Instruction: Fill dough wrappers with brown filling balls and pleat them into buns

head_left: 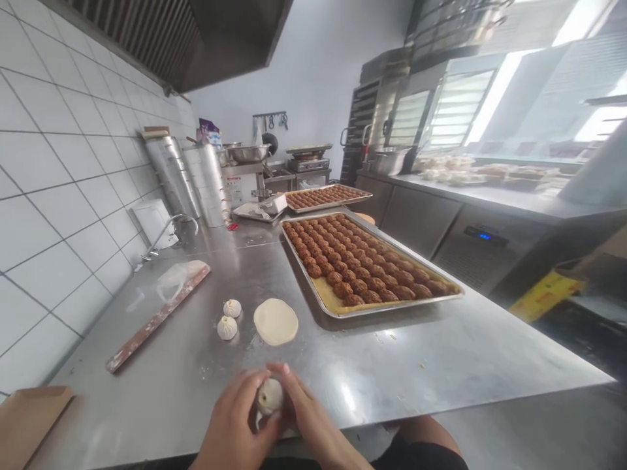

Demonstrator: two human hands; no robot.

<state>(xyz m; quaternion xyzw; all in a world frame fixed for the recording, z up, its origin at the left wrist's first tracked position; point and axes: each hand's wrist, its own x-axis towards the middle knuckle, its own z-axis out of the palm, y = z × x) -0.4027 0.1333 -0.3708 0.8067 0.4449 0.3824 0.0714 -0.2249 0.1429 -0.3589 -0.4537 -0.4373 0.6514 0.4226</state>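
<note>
Near the table's front edge, my left hand (240, 414) and my right hand (307, 410) are cupped around a pale stuffed bun (270, 395). Its gathered top has a small yellowish opening facing me. Fingers of both hands wrap its sides, and its underside is hidden. Just beyond my hands a round flat dough wrapper (275, 322) lies on the steel table. To its left sit two pleated buns, a nearer one (227, 328) and a farther one (232, 308), close together.
A tray of brown filling balls (372, 261) stands at the right, with a second such tray (328, 196) behind. A floury reddish wooden strip (161, 316) and a plastic bag lie left. A faucet (171, 232) rises by the tiled wall; a cardboard piece (36, 421) is front left.
</note>
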